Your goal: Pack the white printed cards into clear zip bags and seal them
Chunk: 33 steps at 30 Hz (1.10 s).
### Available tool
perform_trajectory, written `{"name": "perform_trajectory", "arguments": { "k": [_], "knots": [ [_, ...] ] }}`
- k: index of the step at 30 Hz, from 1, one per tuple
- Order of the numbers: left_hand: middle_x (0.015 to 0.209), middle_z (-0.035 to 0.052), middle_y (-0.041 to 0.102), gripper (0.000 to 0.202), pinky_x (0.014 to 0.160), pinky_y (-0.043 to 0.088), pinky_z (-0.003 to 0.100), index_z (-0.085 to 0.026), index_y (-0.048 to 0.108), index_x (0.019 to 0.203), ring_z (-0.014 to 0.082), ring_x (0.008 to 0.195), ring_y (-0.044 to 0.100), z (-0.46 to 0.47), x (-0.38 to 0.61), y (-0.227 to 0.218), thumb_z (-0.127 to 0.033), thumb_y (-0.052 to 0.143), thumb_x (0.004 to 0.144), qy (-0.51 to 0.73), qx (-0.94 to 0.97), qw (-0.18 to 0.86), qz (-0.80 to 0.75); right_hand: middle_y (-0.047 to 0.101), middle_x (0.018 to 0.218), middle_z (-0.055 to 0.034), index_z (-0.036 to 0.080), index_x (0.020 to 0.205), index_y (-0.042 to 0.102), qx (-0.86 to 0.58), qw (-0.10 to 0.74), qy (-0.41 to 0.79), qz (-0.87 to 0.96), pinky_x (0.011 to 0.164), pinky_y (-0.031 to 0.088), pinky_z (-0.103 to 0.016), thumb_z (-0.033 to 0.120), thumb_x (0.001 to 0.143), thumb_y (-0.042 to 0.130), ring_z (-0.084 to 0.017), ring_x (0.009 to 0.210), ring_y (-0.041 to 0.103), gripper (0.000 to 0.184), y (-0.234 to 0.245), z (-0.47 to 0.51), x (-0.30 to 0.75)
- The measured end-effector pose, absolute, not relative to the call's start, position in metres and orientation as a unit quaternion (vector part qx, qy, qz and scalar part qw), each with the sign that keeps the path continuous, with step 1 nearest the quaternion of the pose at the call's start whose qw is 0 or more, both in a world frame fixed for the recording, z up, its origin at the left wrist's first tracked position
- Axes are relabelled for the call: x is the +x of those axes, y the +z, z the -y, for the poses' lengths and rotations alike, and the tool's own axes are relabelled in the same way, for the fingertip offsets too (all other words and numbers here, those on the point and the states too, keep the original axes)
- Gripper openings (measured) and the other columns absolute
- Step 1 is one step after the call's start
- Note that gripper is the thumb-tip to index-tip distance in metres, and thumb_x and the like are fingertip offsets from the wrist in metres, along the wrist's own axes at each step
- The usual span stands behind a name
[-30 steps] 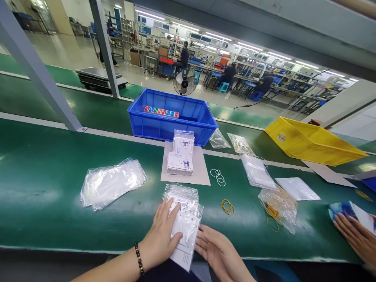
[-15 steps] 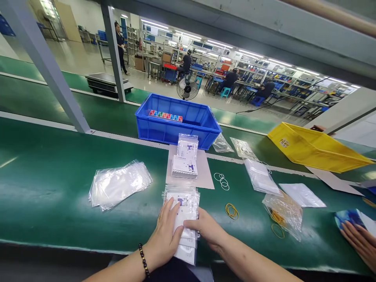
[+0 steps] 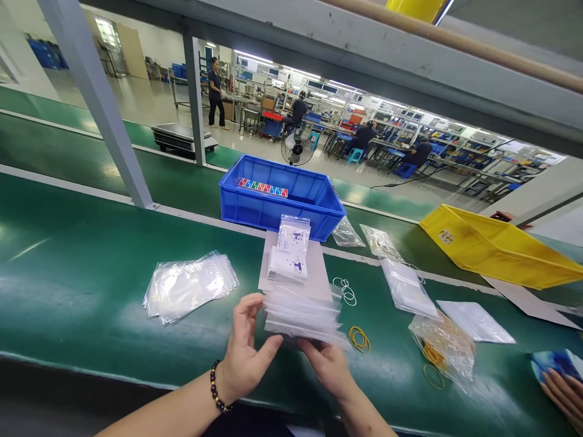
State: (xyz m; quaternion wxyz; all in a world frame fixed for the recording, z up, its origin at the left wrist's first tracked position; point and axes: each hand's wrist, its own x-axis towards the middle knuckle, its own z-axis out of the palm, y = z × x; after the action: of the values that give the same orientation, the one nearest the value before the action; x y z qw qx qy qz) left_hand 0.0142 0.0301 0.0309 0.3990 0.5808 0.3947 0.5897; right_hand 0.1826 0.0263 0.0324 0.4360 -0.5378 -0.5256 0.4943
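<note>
Clear bag stack (image 3: 303, 311) held between left hand (image 3: 243, 358), right hand (image 3: 328, 366).

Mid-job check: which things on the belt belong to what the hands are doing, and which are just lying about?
In hand: stack of clear plastic bags with white cards, in the grip of left hand and right hand.
Lying about: pile of empty clear bags; yellow rubber bands; blue plastic crate; yellow plastic bin.
</note>
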Motion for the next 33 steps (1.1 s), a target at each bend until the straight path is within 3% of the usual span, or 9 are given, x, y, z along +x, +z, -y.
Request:
{"name": "perform_trajectory", "arguments": {
  "k": [4,10,15,17,20,23,26,30,33],
  "knots": [
    [0.110,0.0098,0.052,0.051,0.094,0.039,0.038,-0.019,0.028,0.120,0.0218,0.109,0.048,-0.046,0.013,0.040,-0.027,0.053,0.076,0.497,0.588,0.458,-0.444,0.066,0.086,-0.0087,0.019,0.083,0.061,-0.553,0.443,0.467,0.529,0.082,0.044,-0.042,0.039,0.064,0.066,-0.026,0.085,0.059,0.028,0.017,-0.032,0.189],
    [0.125,0.0122,0.045,0.065,0.096,0.037,0.042,-0.025,0.015,0.133,0.0239,0.113,0.046,-0.049,0.007,0.056,-0.030,0.051,0.079,0.468,0.700,0.448,-0.302,0.063,0.105,-0.0071,0.022,0.098,0.061,-0.490,0.427,0.478,0.591,0.091,0.039,-0.041,0.033,0.068,0.063,-0.025,0.100,0.055,0.032,0.026,-0.026,0.188],
    [0.143,0.0100,0.017,0.099,0.105,0.021,0.047,-0.027,0.001,0.136,0.0296,0.130,0.017,-0.056,0.007,0.045,-0.070,0.050,0.061,0.580,0.638,0.395,-0.317,0.067,0.093,-0.0061,0.021,0.089,0.064,-0.516,0.461,0.450,0.564,0.083,0.045,-0.039,0.033,0.064,0.065,-0.026,0.090,0.059,0.027,0.028,-0.023,0.187],
    [0.141,0.0129,0.021,0.109,0.104,0.024,0.046,-0.022,0.001,0.137,0.0310,0.129,0.020,-0.058,0.007,0.033,-0.081,0.039,0.053,0.535,0.622,0.471,-0.325,0.066,0.093,-0.0066,0.021,0.093,0.062,-0.526,0.476,0.437,0.553,0.083,0.046,-0.038,0.032,0.067,0.062,-0.025,0.089,0.059,0.028,0.022,-0.023,0.189],
    [0.136,0.0138,0.034,0.097,0.101,0.030,0.044,-0.019,0.007,0.137,0.0294,0.125,0.030,-0.055,0.009,0.021,-0.071,0.045,0.064,0.432,0.637,0.527,-0.359,0.060,0.105,-0.0080,0.020,0.107,0.053,-0.544,0.506,0.408,0.530,0.091,0.040,-0.037,0.030,0.069,0.061,-0.024,0.100,0.055,0.040,0.014,-0.020,0.190],
    [0.136,0.0105,0.033,0.067,0.104,0.025,0.041,-0.021,0.018,0.135,0.0250,0.127,0.028,-0.048,0.018,0.026,-0.045,0.047,0.080,0.413,0.661,0.464,-0.420,0.047,0.123,-0.0098,0.020,0.122,0.036,-0.553,0.547,0.380,0.500,0.099,0.031,-0.039,0.029,0.069,0.062,-0.024,0.113,0.044,0.060,0.013,-0.014,0.184],
    [0.137,0.0095,0.031,0.057,0.104,0.026,0.040,-0.021,0.018,0.134,0.0228,0.125,0.030,-0.041,0.028,0.038,-0.033,0.042,0.084,0.415,0.683,0.445,-0.405,0.038,0.130,-0.0105,0.022,0.128,0.023,-0.509,0.577,0.393,0.504,0.102,0.027,-0.039,0.031,0.071,0.060,-0.023,0.120,0.036,0.069,0.019,-0.007,0.176],
    [0.129,0.0090,0.040,0.060,0.099,0.033,0.036,-0.022,0.007,0.136,0.0206,0.116,0.041,-0.033,0.033,0.042,-0.032,0.037,0.086,0.431,0.662,0.475,-0.387,0.038,0.128,-0.0120,0.021,0.128,0.021,-0.470,0.619,0.383,0.500,0.099,0.030,-0.039,0.040,0.074,0.054,-0.025,0.118,0.037,0.066,0.024,-0.002,0.179],
    [0.118,0.0082,0.048,0.062,0.094,0.038,0.033,-0.021,0.005,0.136,0.0194,0.108,0.047,-0.030,0.033,0.040,-0.037,0.036,0.086,0.458,0.597,0.517,-0.407,0.043,0.122,-0.0122,0.019,0.122,0.032,-0.496,0.607,0.367,0.500,0.093,0.036,-0.037,0.046,0.077,0.049,-0.026,0.112,0.043,0.055,0.024,-0.001,0.186]
  ]
}}
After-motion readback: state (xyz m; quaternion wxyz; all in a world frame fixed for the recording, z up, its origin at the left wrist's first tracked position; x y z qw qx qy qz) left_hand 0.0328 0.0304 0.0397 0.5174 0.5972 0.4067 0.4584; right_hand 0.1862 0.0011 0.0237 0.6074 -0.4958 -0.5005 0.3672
